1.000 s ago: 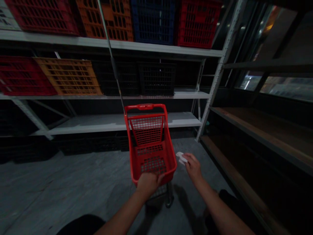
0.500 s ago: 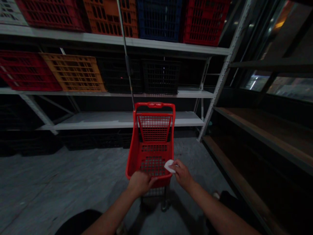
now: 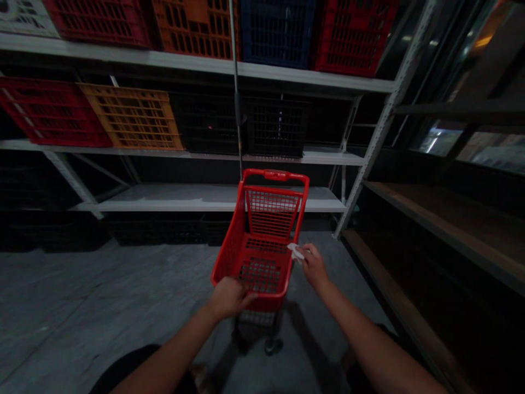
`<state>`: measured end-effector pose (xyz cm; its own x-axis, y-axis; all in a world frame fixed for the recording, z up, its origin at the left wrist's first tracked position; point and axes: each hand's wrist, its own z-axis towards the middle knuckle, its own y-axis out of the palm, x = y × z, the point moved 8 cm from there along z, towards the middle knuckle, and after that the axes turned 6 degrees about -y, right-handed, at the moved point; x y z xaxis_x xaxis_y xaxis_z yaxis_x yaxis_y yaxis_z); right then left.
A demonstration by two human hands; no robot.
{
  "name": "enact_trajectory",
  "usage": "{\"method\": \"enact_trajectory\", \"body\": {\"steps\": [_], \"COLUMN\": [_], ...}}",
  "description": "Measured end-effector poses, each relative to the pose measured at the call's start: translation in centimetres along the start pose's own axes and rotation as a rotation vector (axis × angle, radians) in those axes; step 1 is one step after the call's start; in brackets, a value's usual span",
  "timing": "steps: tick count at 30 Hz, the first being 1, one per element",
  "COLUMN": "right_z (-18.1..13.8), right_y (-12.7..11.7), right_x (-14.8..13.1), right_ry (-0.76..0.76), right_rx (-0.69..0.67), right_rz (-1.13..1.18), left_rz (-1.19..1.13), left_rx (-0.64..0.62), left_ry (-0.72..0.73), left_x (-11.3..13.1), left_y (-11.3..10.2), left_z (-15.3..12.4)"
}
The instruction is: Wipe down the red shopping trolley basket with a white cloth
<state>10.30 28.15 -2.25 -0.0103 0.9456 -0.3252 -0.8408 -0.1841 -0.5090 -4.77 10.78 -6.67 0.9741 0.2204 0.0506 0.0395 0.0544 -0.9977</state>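
Note:
A small red plastic shopping cart [image 3: 262, 257] stands on the grey floor in front of me, its handle on the far side. My left hand [image 3: 228, 297] is closed over the near rim of the cart's basket. My right hand [image 3: 314, 266] is pinched on a small white cloth [image 3: 295, 251] and presses it against the basket's right rim. The basket looks empty inside. One wheel shows under the cart.
Metal shelving [image 3: 213, 156] ahead carries red, orange, blue and black plastic crates [image 3: 133, 117]. A thin pole [image 3: 237, 93] stands upright behind the cart. Wooden shelves [image 3: 443, 219] run along the right side. The concrete floor [image 3: 102, 295] stretches to the left.
My right hand moved with the white cloth from beside the cart to its near rim, then farther along the right rim. The left hand stayed on the near rim.

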Motion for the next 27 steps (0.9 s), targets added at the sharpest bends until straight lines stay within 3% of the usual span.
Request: {"method": "enact_trajectory", "body": {"steps": [2,6,9,15,19,23,27], "right_z": [-0.1,-1.5,-2.4,-3.6,-2.2,-0.4,-2.3], "right_y": [0.0,2.8,4.3,5.7,5.1,4.2,5.6], "right_x": [-0.4,-2.8,-4.8,-8.8,-6.4,-3.3,-6.1], "right_ry": [0.019,-0.127,-0.188,-0.28,-0.329,-0.234,-0.198], "right_rx": [0.019,-0.175,-0.215,-0.251,-0.235,-0.115,-0.156], "right_rz": [-0.005,0.025,0.071,0.22,0.16,0.04,0.073], "left_rz": [-0.02,-0.047,-0.094,-0.147,-0.212,-0.232,-0.254], "left_rx": [-0.011,0.08,0.195,0.299,0.344,0.365,0.364], "left_ry": [0.017,-0.011,-0.101,-0.259,-0.183,-0.186,-0.176], "left_x": [-0.6,-0.7,0.7,3.2,3.7,3.4,2.9], "left_y": [-0.2,-1.2,-1.7,-0.9,-1.0,-1.3,-0.9], "left_z": [0.2,0.6,1.0,1.5,1.4,1.0,0.7]}}
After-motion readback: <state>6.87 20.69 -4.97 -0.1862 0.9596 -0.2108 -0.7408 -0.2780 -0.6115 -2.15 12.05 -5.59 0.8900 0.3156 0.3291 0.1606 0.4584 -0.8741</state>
